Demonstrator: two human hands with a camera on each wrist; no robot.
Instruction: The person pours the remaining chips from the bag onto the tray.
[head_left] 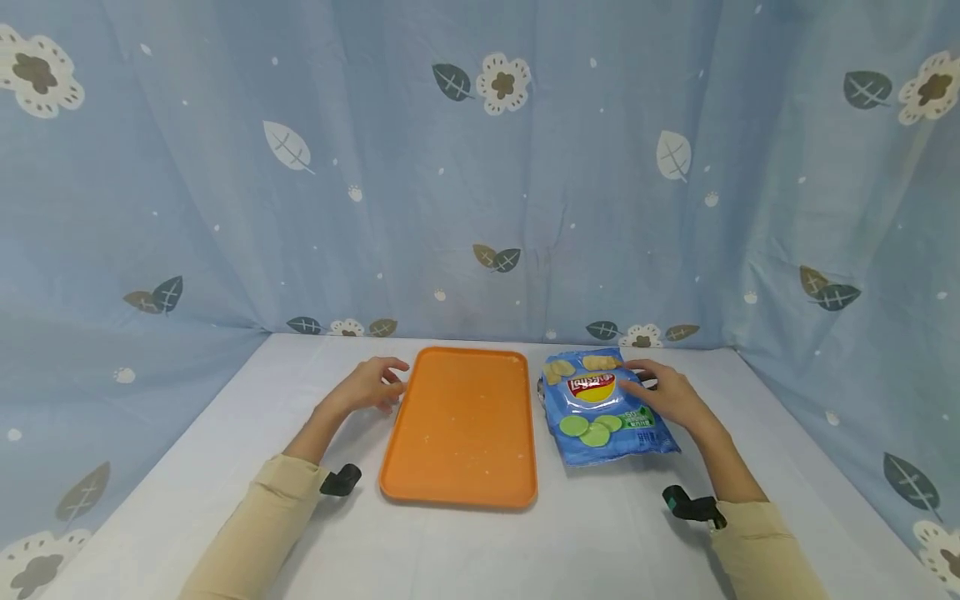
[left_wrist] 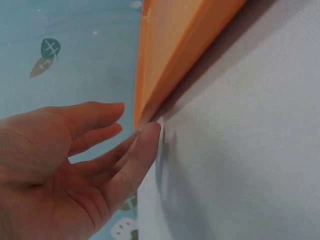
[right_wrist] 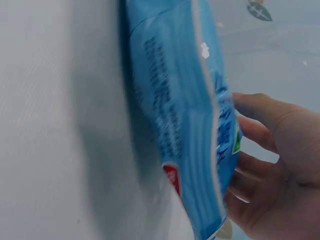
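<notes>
A blue bag of potato chips (head_left: 600, 417) lies tilted at the right of the tray, its printed front facing up. My right hand (head_left: 667, 393) grips its right edge, thumb over the front. In the right wrist view the back seam of the chip bag (right_wrist: 175, 100) shows, and the right hand (right_wrist: 275, 165) is at its far side, fingertips partly hidden. My left hand (head_left: 371, 383) is beside the upper left edge of an orange tray (head_left: 465, 425), fingers loosely bent and holding nothing. In the left wrist view the left hand (left_wrist: 85, 160) has its fingertips close to the corner of the tray (left_wrist: 175, 55).
A white cloth covers the table (head_left: 600, 542). Behind it and at both sides hangs a blue curtain (head_left: 405, 208) printed with leaves and flowers. Black wrist cameras (head_left: 341, 481) sit at both cuffs.
</notes>
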